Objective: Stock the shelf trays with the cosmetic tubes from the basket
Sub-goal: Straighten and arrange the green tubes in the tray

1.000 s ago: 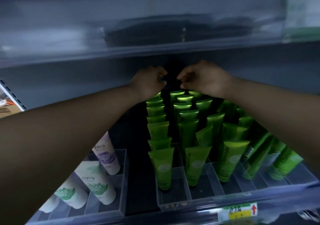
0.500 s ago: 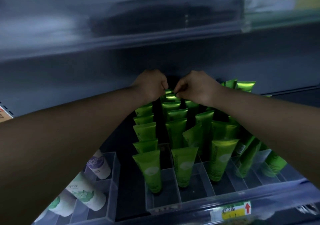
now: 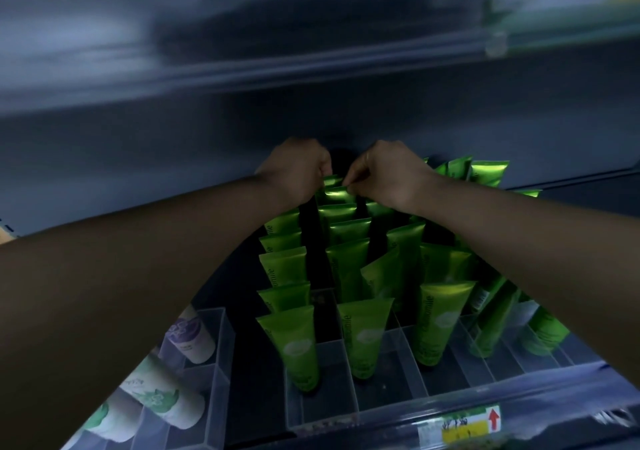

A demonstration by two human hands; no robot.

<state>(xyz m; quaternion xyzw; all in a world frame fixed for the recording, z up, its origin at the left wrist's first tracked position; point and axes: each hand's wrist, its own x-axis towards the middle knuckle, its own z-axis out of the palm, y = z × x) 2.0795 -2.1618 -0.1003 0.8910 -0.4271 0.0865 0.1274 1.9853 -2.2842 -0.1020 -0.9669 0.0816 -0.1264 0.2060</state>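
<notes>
Green, glossy laminate: cosmetic tubes (image 3: 363, 332) standing cap-down, crimp-up, in at least 4 lanes of a clear divided tray (image 3: 322, 411) on the shelf. Both arms reached to the back of the lanes, under the upper shelf (image 3: 242, 68). Right hand (image 3: 391, 176): thumb and forefinger pinching the right corner of the crimp of the rear tube (image 3: 334, 194), lane 2 from the left. Left hand (image 3: 298, 169): fingers curled at the left edge of that crimp or the one behind; pinch or mere contact not resolvable. Rear tube thus between the 2 hands, just below the fingertips, body hidden behind the tubes in front. Judged step: seating and squaring this tube at the back of its lane. To do well: keep crimp parallel to its neighbours, press straight down until seated on the tray floor, avoid dragging sideways toward lane 3, with 1 leaning tube already there. Release right pinch only once upright unaided. Front cells partly unfilled, so more stock probably needed. Basket not in view. White tubes (image 3: 162, 401) tilted in a separate tray at lower left; yellow price label (image 3: 460, 427) on the shelf edge.
</notes>
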